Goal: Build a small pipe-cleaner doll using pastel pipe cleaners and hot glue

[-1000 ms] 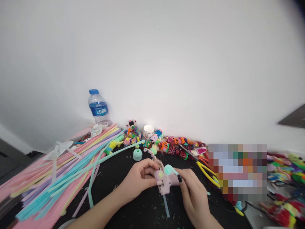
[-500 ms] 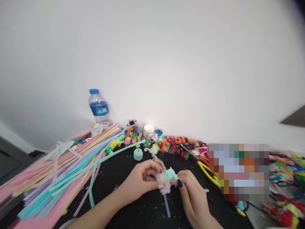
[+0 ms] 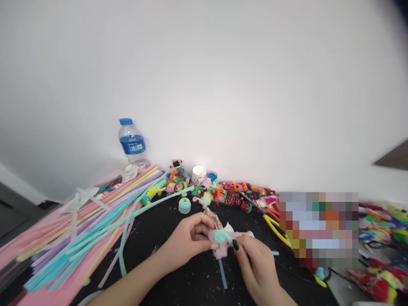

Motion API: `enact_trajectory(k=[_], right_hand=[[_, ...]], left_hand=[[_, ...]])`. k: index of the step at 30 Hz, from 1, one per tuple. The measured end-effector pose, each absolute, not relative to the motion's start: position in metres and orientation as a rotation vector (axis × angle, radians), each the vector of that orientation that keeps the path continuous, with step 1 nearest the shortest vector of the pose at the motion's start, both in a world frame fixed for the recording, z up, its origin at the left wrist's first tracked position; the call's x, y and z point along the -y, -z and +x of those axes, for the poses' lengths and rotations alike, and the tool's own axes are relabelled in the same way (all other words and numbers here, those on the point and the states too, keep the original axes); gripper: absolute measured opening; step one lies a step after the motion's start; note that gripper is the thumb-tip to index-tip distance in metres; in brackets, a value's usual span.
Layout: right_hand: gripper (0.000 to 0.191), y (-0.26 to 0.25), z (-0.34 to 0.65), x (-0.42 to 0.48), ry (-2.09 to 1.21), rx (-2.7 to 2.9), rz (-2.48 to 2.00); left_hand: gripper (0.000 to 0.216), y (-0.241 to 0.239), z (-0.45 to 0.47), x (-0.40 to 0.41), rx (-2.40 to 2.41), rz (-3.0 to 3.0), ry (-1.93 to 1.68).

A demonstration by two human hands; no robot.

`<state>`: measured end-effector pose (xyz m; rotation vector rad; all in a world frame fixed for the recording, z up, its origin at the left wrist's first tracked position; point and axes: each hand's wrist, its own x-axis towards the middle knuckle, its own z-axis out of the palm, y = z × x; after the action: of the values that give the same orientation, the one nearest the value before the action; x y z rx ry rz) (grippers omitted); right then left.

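Note:
My left hand [image 3: 194, 239] is closed around the left side of a pale pink pipe-cleaner figure [image 3: 219, 251]. A mint-green coiled pipe-cleaner piece [image 3: 221, 236] lies against the front of that figure, its short tail pointing right. My right hand [image 3: 253, 259] pinches this tail between thumb and forefinger. Below the figure a pale blue stick [image 3: 222, 274] points down toward me. Behind my left hand, a mint-green coiled pot shape [image 3: 184, 205] stands on the black table surface [image 3: 159, 225].
Pastel pipe cleaners [image 3: 95, 233] are heaped at left. A plastic water bottle [image 3: 132, 144] stands by the wall. Along the back sit a white paper cup [image 3: 199, 174] and several small colourful figures [image 3: 219, 194]. Yellow-handled pliers [image 3: 277, 229] lie at right, beside a blurred-out patch.
My right hand has moved slightly left, bringing the mint-green coil from the figure's right side onto its front. My left hand keeps its hold in nearly the same place.

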<state>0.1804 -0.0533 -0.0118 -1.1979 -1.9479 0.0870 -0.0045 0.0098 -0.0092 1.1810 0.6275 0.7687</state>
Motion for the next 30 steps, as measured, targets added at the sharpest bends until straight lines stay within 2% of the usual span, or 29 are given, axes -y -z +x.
enact_trajectory(k=[14, 18, 23, 30], right_hand=[[0.025, 0.018, 0.179, 0.053, -0.017, 2.019, -1.292], [0.016, 0.014, 0.179, 0.053, -0.065, 2.037, -1.32], [0.026, 0.008, 0.178, 0.055, 0.106, 2.057, -1.197], [0.024, 0.011, 0.175, 0.058, 0.151, 2.063, -1.095]], left_hand=[[0.025, 0.01, -0.005, -0.009, -0.634, 1.228, -0.767], [0.025, 0.012, -0.005, -0.01, -0.645, 1.256, -0.767], [0.023, 0.01, -0.005, -0.008, -0.695, 1.408, -0.78], [0.025, 0.005, -0.005, -0.005, -0.709, 1.62, -0.801]])
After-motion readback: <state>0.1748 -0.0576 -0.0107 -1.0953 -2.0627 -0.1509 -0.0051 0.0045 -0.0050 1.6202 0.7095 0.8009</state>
